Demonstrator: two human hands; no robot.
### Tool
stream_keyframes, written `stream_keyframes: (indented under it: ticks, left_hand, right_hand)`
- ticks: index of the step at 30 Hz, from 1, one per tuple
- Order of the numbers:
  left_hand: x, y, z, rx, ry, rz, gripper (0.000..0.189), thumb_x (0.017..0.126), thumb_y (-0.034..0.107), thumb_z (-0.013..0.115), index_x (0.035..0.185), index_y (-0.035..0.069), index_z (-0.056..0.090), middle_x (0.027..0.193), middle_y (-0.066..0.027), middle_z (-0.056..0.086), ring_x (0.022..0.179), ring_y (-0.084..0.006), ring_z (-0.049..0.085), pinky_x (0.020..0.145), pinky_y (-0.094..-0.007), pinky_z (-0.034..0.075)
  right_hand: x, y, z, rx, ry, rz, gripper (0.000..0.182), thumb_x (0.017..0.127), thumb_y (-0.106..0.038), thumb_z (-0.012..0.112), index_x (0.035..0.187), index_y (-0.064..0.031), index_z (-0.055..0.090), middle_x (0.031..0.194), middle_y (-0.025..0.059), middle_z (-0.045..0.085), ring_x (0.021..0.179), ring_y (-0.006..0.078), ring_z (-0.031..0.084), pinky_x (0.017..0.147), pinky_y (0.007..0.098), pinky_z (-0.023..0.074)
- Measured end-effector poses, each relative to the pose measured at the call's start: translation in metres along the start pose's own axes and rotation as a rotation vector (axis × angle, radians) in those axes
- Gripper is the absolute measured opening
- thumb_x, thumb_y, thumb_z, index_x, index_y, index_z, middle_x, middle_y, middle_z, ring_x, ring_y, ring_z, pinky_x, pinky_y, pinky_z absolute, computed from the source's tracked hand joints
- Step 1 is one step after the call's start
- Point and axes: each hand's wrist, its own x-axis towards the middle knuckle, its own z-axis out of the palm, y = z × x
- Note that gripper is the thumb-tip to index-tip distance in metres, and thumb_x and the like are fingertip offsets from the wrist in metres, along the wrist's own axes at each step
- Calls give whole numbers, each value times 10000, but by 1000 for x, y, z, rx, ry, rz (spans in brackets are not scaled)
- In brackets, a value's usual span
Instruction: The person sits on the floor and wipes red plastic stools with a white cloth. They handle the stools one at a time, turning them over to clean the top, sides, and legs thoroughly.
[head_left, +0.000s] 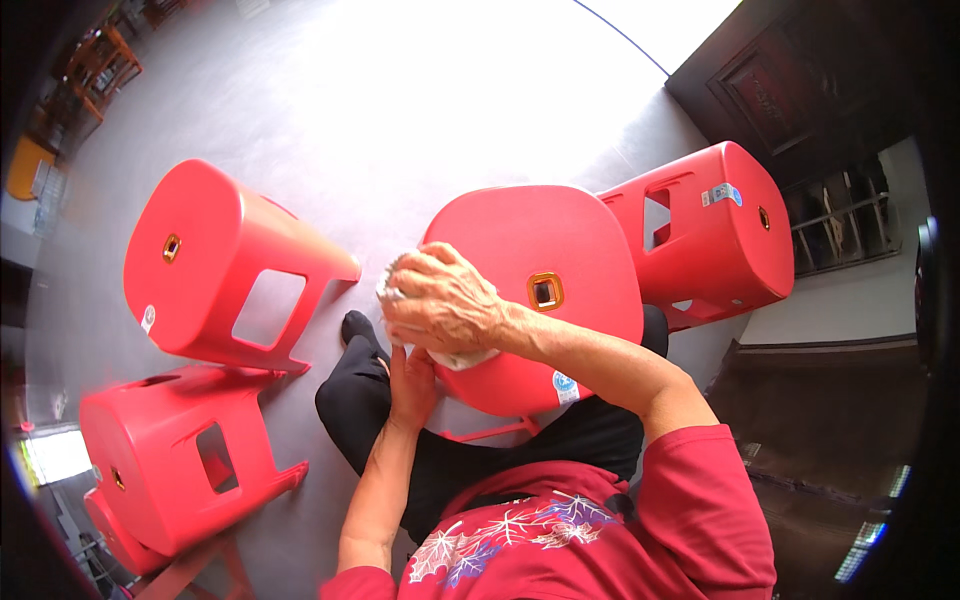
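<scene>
A red plastic stool (577, 232) stands before me between my knees, a gold-rimmed hole in its seat and a sticker at its near edge. At the seat's left side my right hand (442, 300) presses on a white cloth (465, 358), its fingers curled over the bunched part. Just below it, my left hand (412, 386) is at the stool's left edge, its fingers partly hidden under the cloth and right hand. Whether the left fingers grip the rim or the cloth is not visible.
At the left stand a red stool (187, 262) and, nearer me, more red stools (142, 465) close together. Another red stool (697, 225) touches or nearly touches the middle one on the right. A dark carved panel (780, 90) and a metal rack (847, 217) are farther right.
</scene>
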Motion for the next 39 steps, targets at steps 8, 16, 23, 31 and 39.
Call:
stream_keyframes:
  ticks: [8, 16, 23, 31, 39]
  left_hand:
    - [-4, -3, -8, -63, -144, -55, 591, 948, 514, 501, 1309, 46, 520, 1286, -67, 577, 1217, -191, 493, 1051, -356, 336]
    - [-7, 1, -6, 15, -128, -73, 621, 911, 458, 596, 1364, 49, 486, 1345, -82, 542, 1286, -222, 455, 1084, -391, 322]
    - [-1, -10, -26, 27, -156, -53, 581, 947, 449, 551, 1377, 63, 487, 1374, -52, 533, 1309, -202, 440, 1115, -392, 278]
    - [1, -5, -17, 85, -166, -91, 668, 934, 512, 538, 1433, 85, 415, 1452, -64, 449, 1337, -243, 420, 1120, -432, 311]
    - [-2, 6, 1, 129, -191, -56, 692, 929, 525, 545, 1436, 75, 406, 1448, -54, 453, 1349, -222, 404, 1125, -413, 303]
  right_hand:
    - [4, 55, -8, -188, 89, 212, 277, 795, -325, 695, 1056, -248, 640, 1120, 59, 606, 1164, 294, 537, 928, 471, 417]
    - [-48, 104, -51, -392, 116, 598, 335, 859, -369, 635, 1125, -167, 651, 1135, 139, 636, 1100, 353, 574, 923, 492, 452]
    - [-120, 110, -80, -448, 280, 766, 341, 905, -333, 586, 1182, -142, 641, 1154, 163, 640, 1119, 368, 571, 956, 465, 450]
    - [-197, 76, -106, 476, 682, 1173, 376, 984, -290, 542, 1280, -64, 596, 1075, 123, 684, 958, 219, 654, 852, 320, 517]
    - [-254, 39, -75, 1220, 1056, 1143, 402, 1027, -279, 494, 1304, 7, 552, 1088, 33, 652, 945, 88, 608, 827, 230, 497]
